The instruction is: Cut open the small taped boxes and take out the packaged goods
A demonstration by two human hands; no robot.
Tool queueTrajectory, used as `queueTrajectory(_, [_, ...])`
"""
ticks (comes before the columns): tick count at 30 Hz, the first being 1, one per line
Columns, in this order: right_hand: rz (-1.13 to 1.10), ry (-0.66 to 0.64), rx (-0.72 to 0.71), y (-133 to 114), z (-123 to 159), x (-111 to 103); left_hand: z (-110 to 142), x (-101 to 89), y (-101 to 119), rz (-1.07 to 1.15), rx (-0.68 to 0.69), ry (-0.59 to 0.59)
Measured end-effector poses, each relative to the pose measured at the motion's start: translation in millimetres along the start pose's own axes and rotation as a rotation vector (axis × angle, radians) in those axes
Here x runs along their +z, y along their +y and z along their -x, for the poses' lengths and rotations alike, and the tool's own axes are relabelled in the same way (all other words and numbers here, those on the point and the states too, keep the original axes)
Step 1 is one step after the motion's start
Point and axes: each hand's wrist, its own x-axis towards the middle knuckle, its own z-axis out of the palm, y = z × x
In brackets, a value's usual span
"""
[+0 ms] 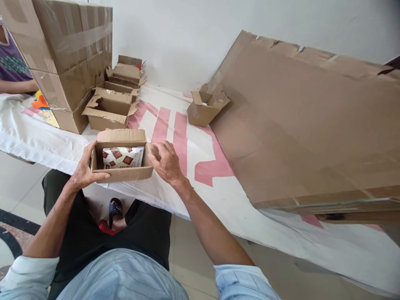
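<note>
A small open cardboard box (125, 173) sits at the near edge of the cloth-covered table. Inside it lies a white packet with brown squares (123, 157). My left hand (83, 168) grips the box's left end, thumb along the front wall. My right hand (165, 160) rests against the box's right end with its fingers curled on the side flap.
Several more open small boxes (109, 110) line up behind, toward the wall. A big taped carton (67, 54) stands at the far left, another person's arm (17, 85) beside it. One small box (204, 108) sits mid-table. A large flat cardboard sheet (309, 125) covers the right side.
</note>
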Motion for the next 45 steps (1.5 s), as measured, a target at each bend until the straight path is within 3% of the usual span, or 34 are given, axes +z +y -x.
queueTrajectory(2, [0.129,-0.045,-0.136,-14.5,-12.2,-7.1,0.5,0.6,-0.6,-0.006,-0.004,-0.001])
queueTrajectory(4, [0.204,-0.18,-0.22,-28.0,-25.6,-7.8,1.0,0.9,-1.4,-0.013,-0.004,-0.004])
queueTrajectory(7, [0.302,-0.397,-0.251,-38.7,-42.5,2.4,2.0,1.5,-2.8,-0.012,0.009,-0.003])
queueTrajectory(9, [0.355,-0.476,-0.254,-38.7,-49.7,12.3,2.7,2.3,-3.6,-0.011,0.009,0.003])
queueTrajectory(17, [0.389,-0.537,-0.283,-35.5,-58.6,25.6,4.5,4.2,-1.9,0.015,-0.007,-0.005])
queueTrajectory(23, [0.192,-0.588,-0.196,-42.7,-58.9,21.3,4.4,5.2,-2.2,0.021,-0.03,-0.012])
queueTrajectory(28, [0.027,-0.53,-0.086,-42.6,-57.6,26.6,2.5,3.3,-0.3,0.028,-0.023,-0.021])
queueTrajectory(33, [-0.106,-0.364,-0.047,-43.8,-58.8,27.1,0.7,-1.6,2.2,0.02,-0.018,-0.042])
queueTrajectory(45, [-0.481,-0.057,0.14,-47.3,-68.9,-20.5,-7.6,-22.9,14.4,-0.074,-0.051,-0.104])
